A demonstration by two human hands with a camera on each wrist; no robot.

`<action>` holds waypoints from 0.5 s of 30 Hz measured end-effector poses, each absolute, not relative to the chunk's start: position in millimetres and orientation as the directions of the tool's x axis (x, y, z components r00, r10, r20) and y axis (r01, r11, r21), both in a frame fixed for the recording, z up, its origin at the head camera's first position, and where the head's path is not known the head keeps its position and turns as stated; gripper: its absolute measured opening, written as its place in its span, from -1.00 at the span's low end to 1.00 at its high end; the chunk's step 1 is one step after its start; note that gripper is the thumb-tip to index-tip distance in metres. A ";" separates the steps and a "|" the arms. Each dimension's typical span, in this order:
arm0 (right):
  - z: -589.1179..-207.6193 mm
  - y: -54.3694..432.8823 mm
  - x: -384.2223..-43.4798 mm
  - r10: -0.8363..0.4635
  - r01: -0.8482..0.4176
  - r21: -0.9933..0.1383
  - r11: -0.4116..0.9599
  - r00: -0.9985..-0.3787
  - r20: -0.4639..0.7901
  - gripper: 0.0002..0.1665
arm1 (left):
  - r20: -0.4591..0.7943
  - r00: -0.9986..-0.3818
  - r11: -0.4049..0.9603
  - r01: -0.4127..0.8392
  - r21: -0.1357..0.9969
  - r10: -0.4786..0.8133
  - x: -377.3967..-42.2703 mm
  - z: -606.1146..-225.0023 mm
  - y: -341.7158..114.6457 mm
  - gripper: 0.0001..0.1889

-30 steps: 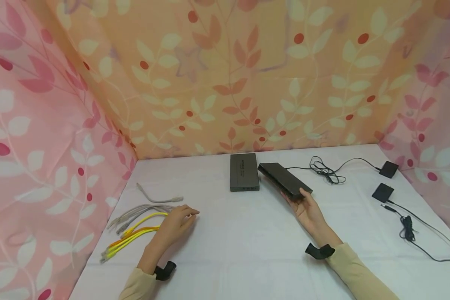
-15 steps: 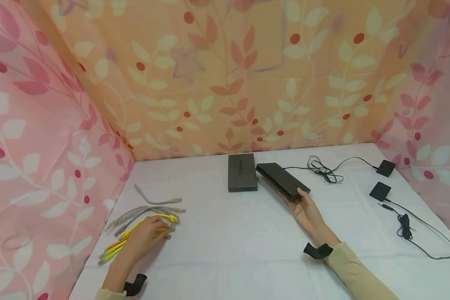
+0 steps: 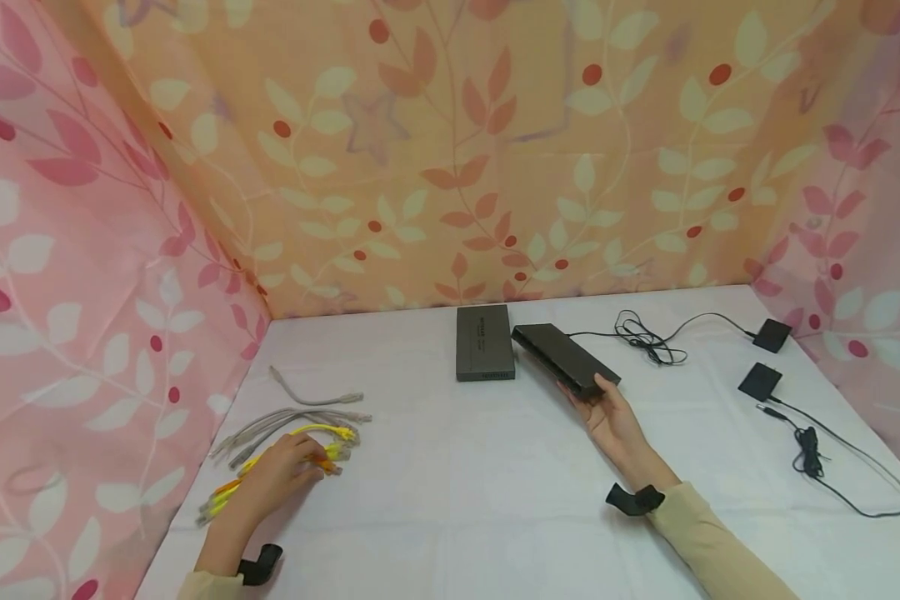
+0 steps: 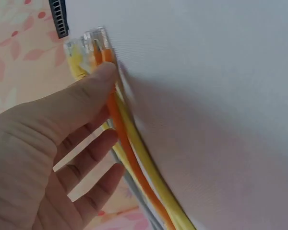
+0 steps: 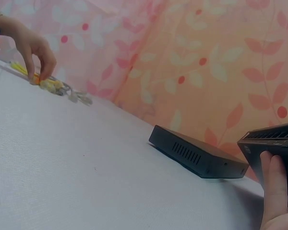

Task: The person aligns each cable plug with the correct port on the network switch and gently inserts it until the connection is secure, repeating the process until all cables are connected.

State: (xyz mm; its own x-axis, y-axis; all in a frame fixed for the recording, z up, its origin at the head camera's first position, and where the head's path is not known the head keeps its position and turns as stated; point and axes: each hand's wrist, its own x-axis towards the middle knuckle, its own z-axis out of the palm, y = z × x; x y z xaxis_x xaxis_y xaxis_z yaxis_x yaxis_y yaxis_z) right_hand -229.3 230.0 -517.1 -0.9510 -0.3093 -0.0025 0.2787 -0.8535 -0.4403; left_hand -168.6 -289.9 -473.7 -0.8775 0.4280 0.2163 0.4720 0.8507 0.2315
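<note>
Orange Ethernet cable (image 4: 123,136): pinched by my left hand (image 3: 279,471), plug (image 4: 105,39) just beyond the fingertips (image 4: 104,72), long axis running leftward beneath that hand. Network switch (image 3: 566,354): gripped by my right hand (image 3: 613,423), well rightward and forward, ported side facing left.

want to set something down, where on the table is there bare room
Widest: the white table between the left hand and right hand, in front of the gray box. Another lies between that box and the cables. Crowded: around the cables, the held box, the adapters and their cords.
</note>
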 end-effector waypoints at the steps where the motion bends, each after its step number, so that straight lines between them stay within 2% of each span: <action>1: -517.4 229.7 -229.3 -0.311 0.279 -0.447 -0.850 -0.950 -0.002 -0.25 | 0.220 -0.875 0.849 0.476 0.229 0.431 -169.5 -474.1 -290.1 -0.75; 10: -518.0 228.0 -228.9 -0.310 0.274 -0.461 -0.844 -0.951 0.001 -0.27 | 0.353 -0.804 0.823 0.551 0.138 0.479 -175.3 -474.1 -293.0 -0.72; 15: -517.1 229.0 -229.8 -0.311 0.277 -0.463 -0.842 -0.951 -0.004 -0.25 | 0.395 -0.771 0.801 0.585 0.128 0.500 -180.9 -469.9 -293.5 -0.69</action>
